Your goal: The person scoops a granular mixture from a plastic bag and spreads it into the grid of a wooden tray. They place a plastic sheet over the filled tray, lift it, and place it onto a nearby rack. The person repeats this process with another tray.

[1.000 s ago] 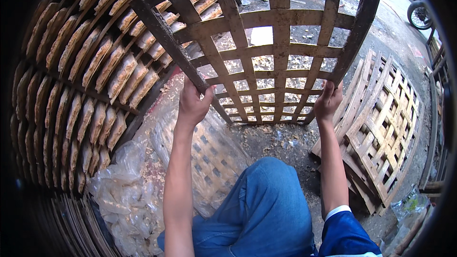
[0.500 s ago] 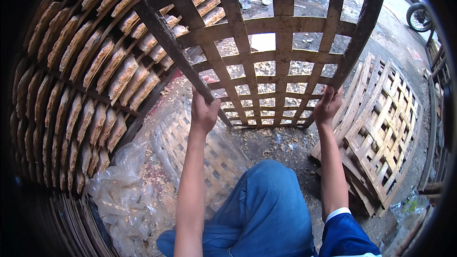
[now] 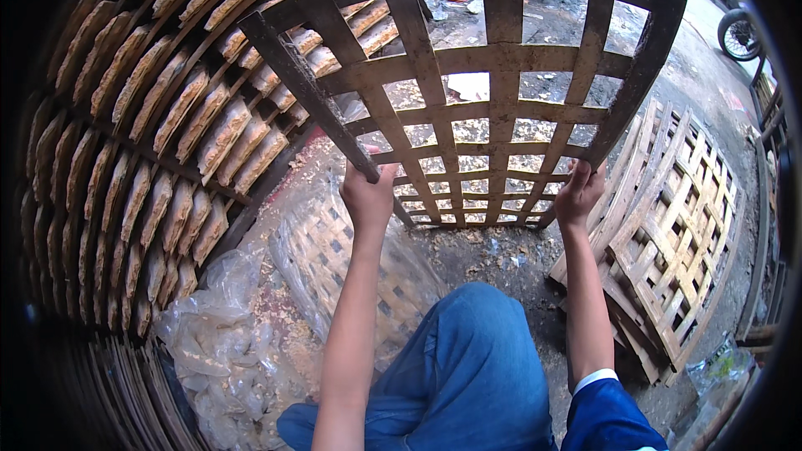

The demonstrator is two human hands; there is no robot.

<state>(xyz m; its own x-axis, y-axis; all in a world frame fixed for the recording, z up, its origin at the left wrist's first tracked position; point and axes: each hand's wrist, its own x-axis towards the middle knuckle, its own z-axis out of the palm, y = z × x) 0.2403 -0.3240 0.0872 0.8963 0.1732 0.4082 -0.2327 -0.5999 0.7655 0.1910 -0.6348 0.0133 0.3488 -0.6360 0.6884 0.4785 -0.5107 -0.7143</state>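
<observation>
2-sided hold, upper centre: left hand [image 3: 368, 194], right hand [image 3: 579, 194], fingers wrapped firmly round lattice frame [image 3: 503, 59] edges, presumably for balance.

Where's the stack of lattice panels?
The stack of lattice panels lies on the ground at right in the head view, beside the person's right hand.

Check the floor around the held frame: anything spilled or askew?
Yes. Pale crumbs lie scattered on the dark floor around the lattice frame, as if spilled. At left, clear plastic is crumpled in a loose heap. On the right, the stacked frames sit unevenly, edges out of line.
</observation>
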